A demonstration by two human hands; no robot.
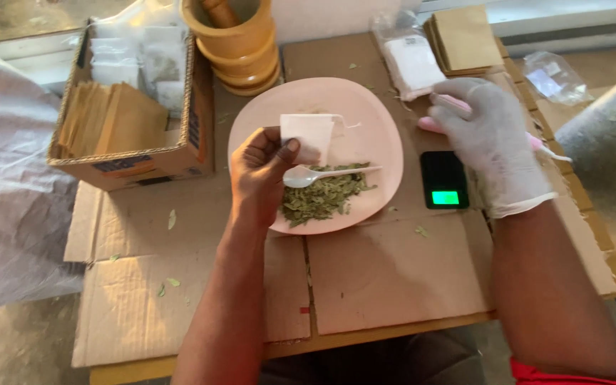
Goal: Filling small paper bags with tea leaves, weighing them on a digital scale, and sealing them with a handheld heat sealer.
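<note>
My bare left hand [262,171] pinches a small white paper pouch [308,132] above a pale pink plate [365,107]. On the plate lie a heap of dried green leaves [322,199] and a white plastic spoon [308,175], just under my left fingers. My right hand [493,142], in a white glove, grips a pink stick-like tool [436,126] to the right of the plate. Directly in front of that hand sits a small black pocket scale [443,180] with a lit green display.
Flattened cardboard [386,278] covers the table. A cardboard box [144,160] of brown and white packets stands at the back left, stacked yellow mortars with a pestle [240,46] behind the plate, and bagged white pouches [411,64] and brown envelopes [465,39] at the back right. Loose leaves are scattered about.
</note>
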